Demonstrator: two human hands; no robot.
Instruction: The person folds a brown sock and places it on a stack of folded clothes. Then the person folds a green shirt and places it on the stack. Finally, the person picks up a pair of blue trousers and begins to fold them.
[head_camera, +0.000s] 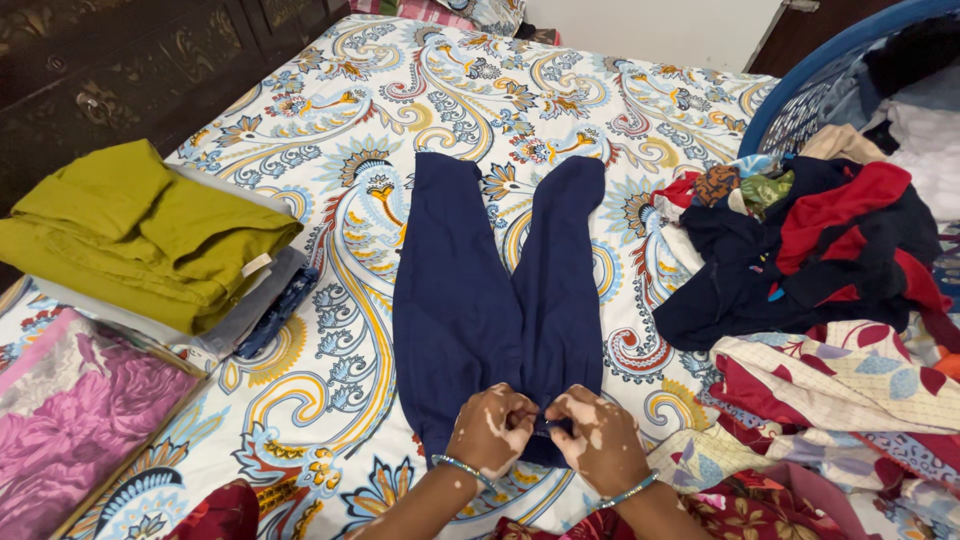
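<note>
The fingers of the left hand (492, 428) and of the right hand (597, 437) are curled tight and pinch the near edge of the dark navy blue cloth trousers (497, 300); the fingertips themselves are hidden under the knuckles, so how much cloth they take is not clear. Each of the two wrists carries one thin bracelet; the forearms are cut off by the lower border. The trousers lie flat in the middle of the bed sheet with paisley pattern (400, 90), the two legs pointing away. At the left stands one stack of folded clothes with an olive green piece on top (140, 235); the lower pieces are hard to count. At the right one loose heap of mixed clothes (810, 250) spills before one blue plastic laundry basket (800, 90), partly out of view.
</note>
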